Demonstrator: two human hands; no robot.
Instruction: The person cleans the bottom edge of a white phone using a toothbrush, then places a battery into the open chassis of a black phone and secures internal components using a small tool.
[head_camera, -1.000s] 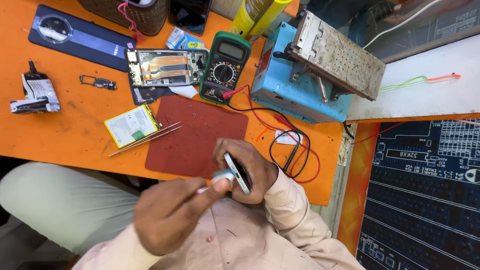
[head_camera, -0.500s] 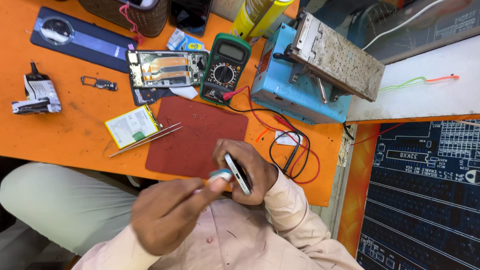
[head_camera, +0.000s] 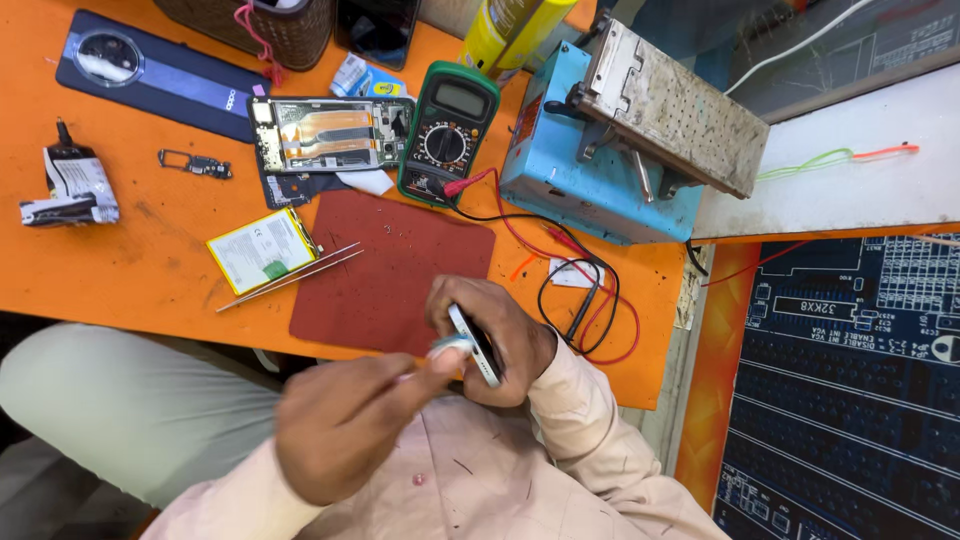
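- Right hand (head_camera: 500, 335) wraps a slim phone part (head_camera: 476, 345), edge-on, held near the bench's front edge.
- Left hand (head_camera: 345, 425) is closed on a pale-tipped tool (head_camera: 450, 347); the tip touches the part.
- Red mat (head_camera: 390, 265) at 12 o'clock of the hands is mostly bare.
- Tweezers (head_camera: 290, 277) and battery (head_camera: 262, 248) at 10 o'clock.
- Multimeter (head_camera: 448, 132) leads (head_camera: 585, 300) coil at 2 o'clock, just beside the right hand.

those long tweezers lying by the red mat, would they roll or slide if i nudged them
The tweezers look thin, flat-sided metal, so they would probably slide on the orange table rather than roll. One end rests against the battery, so they may pivot. Likely light and springy.
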